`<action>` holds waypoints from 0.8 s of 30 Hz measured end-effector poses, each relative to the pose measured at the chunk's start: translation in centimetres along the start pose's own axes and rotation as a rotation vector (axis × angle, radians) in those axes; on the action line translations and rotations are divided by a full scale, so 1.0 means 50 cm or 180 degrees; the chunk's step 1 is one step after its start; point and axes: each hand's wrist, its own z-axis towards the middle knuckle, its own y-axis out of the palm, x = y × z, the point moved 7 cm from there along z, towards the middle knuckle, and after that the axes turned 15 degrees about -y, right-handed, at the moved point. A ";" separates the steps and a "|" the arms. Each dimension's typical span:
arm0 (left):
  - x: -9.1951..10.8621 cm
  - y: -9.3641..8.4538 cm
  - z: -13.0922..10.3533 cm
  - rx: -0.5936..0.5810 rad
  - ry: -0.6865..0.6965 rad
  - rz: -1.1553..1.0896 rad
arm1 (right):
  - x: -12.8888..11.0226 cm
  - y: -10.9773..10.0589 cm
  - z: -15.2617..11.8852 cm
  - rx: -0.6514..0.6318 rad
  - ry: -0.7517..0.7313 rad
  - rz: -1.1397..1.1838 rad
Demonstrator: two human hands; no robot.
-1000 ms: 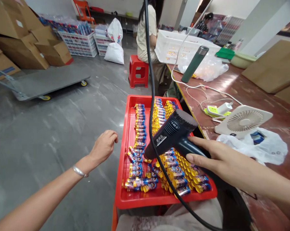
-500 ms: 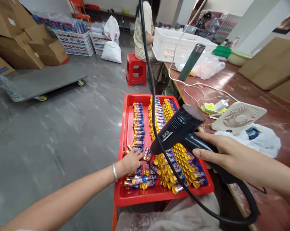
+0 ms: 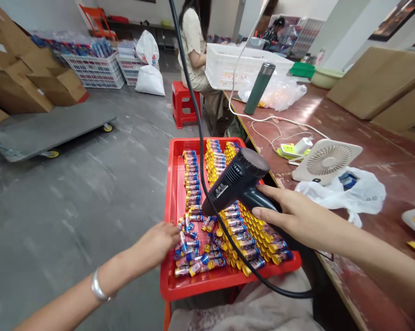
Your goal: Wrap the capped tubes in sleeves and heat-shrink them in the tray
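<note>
My right hand (image 3: 293, 216) grips the handle of a black hair dryer (image 3: 228, 181), its nozzle pointing down and left over the red tray (image 3: 169, 184). My left hand (image 3: 161, 241) is at the tray's left rim, beside loose small tubes; its fingers bend downward and their tips are partly hidden. The small tubes (image 3: 192, 184) have yellow ends and blue-and-purple printed wraps. Some form a column on the left side; others are stacked in rows (image 3: 241, 239) on the right. Near the front left, several tubes (image 3: 200, 262) lie jumbled. The dryer's black cord (image 3: 197, 105) crosses in front of the tray.
On the reddish table (image 3: 359, 133) at right are a white fan (image 3: 327, 161), a green flask (image 3: 260, 89), a plastic bag (image 3: 359, 193), a white cable and a white basket (image 3: 241, 64). A person sits on a red stool (image 3: 183, 108). Cartons (image 3: 17, 78) and a flat trolley (image 3: 55, 128) stand at left.
My left hand has drawn back left from the tubes to the tray's rim. Loose tubes at the front left lie differently. The view has shifted, and the hair dryer stays over the tray.
</note>
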 end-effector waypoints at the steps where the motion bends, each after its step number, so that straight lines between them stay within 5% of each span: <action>1: -0.027 -0.021 0.008 0.0044 -0.0213 0.0023 | -0.003 0.002 0.002 -0.0029 -0.0038 0.0085; 5: -0.111 -0.072 0.046 0.0188 -0.0808 0.0031 | -0.003 0.001 0.011 0.0130 -0.0019 0.0212; 13: -0.163 -0.081 0.148 0.0760 -0.1048 -0.0129 | 0.009 -0.030 0.044 0.0825 -0.0029 -0.0007; 19: -0.229 -0.082 0.134 0.1070 -0.1299 -0.0231 | 0.018 -0.023 0.022 0.0452 0.0078 -0.0090; 24: -0.222 -0.074 0.128 0.1024 -0.1156 -0.0279 | 0.012 -0.010 0.000 0.0176 0.0093 0.0010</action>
